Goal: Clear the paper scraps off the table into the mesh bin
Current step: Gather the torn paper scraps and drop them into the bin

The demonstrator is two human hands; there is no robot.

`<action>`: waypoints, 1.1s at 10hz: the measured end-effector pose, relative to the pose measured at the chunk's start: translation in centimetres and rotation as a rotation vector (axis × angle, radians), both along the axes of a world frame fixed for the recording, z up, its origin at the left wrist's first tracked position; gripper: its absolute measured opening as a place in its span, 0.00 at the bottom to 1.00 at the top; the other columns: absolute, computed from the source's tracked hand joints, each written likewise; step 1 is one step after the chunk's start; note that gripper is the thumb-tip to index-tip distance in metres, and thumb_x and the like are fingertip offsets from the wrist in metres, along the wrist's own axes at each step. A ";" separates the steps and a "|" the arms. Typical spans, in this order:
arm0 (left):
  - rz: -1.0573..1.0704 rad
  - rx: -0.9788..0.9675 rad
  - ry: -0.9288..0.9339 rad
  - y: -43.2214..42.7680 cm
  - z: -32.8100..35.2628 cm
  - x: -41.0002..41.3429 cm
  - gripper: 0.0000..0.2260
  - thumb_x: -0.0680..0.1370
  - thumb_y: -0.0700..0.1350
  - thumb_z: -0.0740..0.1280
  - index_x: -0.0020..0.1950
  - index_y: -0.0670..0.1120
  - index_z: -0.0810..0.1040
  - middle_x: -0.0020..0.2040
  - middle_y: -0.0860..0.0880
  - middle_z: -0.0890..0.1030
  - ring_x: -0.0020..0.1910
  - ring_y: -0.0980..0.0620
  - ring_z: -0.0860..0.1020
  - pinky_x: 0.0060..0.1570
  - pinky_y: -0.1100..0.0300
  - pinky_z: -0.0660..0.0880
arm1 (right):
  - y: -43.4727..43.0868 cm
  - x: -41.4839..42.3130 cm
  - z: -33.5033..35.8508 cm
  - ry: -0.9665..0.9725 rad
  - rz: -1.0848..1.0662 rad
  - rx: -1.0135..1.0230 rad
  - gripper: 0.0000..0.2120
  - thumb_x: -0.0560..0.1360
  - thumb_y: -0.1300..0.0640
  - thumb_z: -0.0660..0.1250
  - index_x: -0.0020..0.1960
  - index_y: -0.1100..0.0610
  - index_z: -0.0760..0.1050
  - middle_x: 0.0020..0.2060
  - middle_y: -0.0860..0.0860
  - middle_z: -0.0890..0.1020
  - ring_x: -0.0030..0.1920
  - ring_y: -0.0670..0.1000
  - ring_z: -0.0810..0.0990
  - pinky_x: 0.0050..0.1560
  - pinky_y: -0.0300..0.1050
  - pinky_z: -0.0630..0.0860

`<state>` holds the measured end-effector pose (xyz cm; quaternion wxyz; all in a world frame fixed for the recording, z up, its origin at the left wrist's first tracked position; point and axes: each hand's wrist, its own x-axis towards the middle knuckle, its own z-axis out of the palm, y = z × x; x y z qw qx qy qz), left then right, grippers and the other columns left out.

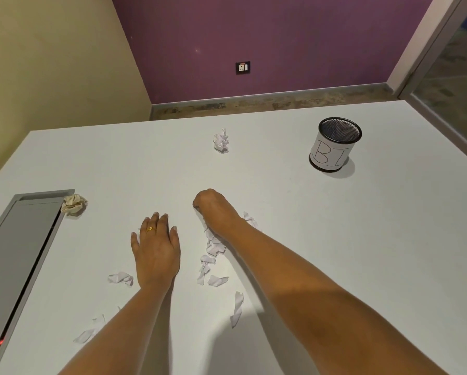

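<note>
two grips: left grip (156,250) flat on table (294,217), right grip (216,209) curled (contents hidden).

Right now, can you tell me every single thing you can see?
table: one, white, fills the view
mesh bin: one, black with a white label, far right on the table
white paper ball: one, white, far middle
cream paper ball: one, cream, at the grey panel's corner
paper scraps: several, white, around both hands
grey panel: one, grey, table's left side
wall socket: one, black, purple wall
ring: one, gold, left hand
left hand: flat on the table
right hand: curled, over the scraps; fingers hidden
</note>
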<state>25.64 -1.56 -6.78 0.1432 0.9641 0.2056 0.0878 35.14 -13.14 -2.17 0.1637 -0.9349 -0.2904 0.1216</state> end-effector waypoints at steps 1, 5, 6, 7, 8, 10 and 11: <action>-0.001 -0.003 -0.004 0.0 -0.1 0.0 0.17 0.80 0.46 0.55 0.68 0.43 0.68 0.71 0.43 0.69 0.72 0.44 0.63 0.71 0.41 0.55 | -0.7 0.1 0.0 0.039 -0.068 0.144 0.13 0.72 0.75 0.56 0.38 0.58 0.67 0.38 0.57 0.70 0.41 0.52 0.67 0.43 0.47 0.68; -0.015 0.016 -0.008 0.0 0.0 -0.1 0.16 0.80 0.45 0.56 0.67 0.42 0.69 0.70 0.42 0.70 0.72 0.42 0.64 0.70 0.40 0.57 | -8.5 3.5 2.5 0.087 -0.551 0.559 0.14 0.78 0.65 0.56 0.58 0.63 0.77 0.59 0.60 0.78 0.60 0.57 0.75 0.54 0.38 0.69; -0.014 0.024 -0.015 0.0 -0.1 0.0 0.16 0.80 0.45 0.57 0.66 0.42 0.70 0.69 0.41 0.71 0.71 0.42 0.65 0.69 0.39 0.58 | -11.7 5.1 3.6 -0.065 -0.657 0.572 0.13 0.76 0.69 0.58 0.55 0.65 0.78 0.56 0.61 0.80 0.56 0.57 0.78 0.52 0.37 0.69; -0.012 0.020 -0.020 0.0 -0.1 0.0 0.16 0.79 0.44 0.57 0.66 0.41 0.70 0.69 0.41 0.71 0.71 0.42 0.65 0.68 0.38 0.58 | -14.8 6.4 4.6 -0.228 -0.713 0.514 0.13 0.76 0.71 0.59 0.57 0.67 0.78 0.57 0.60 0.80 0.58 0.56 0.78 0.58 0.36 0.68; -0.008 0.018 -0.027 -0.1 -0.1 0.0 0.16 0.79 0.44 0.58 0.65 0.41 0.71 0.68 0.41 0.71 0.70 0.41 0.66 0.68 0.38 0.59 | -17.1 7.9 5.5 -0.323 -0.799 0.487 0.14 0.77 0.69 0.58 0.59 0.67 0.77 0.58 0.60 0.80 0.60 0.55 0.77 0.60 0.35 0.66; -0.009 0.029 -0.030 0.0 -0.1 0.0 0.16 0.79 0.44 0.58 0.65 0.40 0.71 0.68 0.40 0.72 0.70 0.41 0.66 0.68 0.38 0.59 | -19.7 9.4 6.8 -0.230 -0.907 0.594 0.13 0.76 0.68 0.56 0.55 0.69 0.77 0.56 0.66 0.79 0.58 0.62 0.75 0.53 0.40 0.65; -0.009 0.033 -0.034 0.1 -0.2 0.0 0.16 0.79 0.43 0.59 0.65 0.40 0.71 0.68 0.40 0.72 0.70 0.40 0.67 0.67 0.37 0.60 | -20.1 9.5 6.9 -0.146 -0.936 0.626 0.14 0.77 0.67 0.55 0.57 0.70 0.76 0.57 0.66 0.78 0.59 0.62 0.74 0.53 0.39 0.62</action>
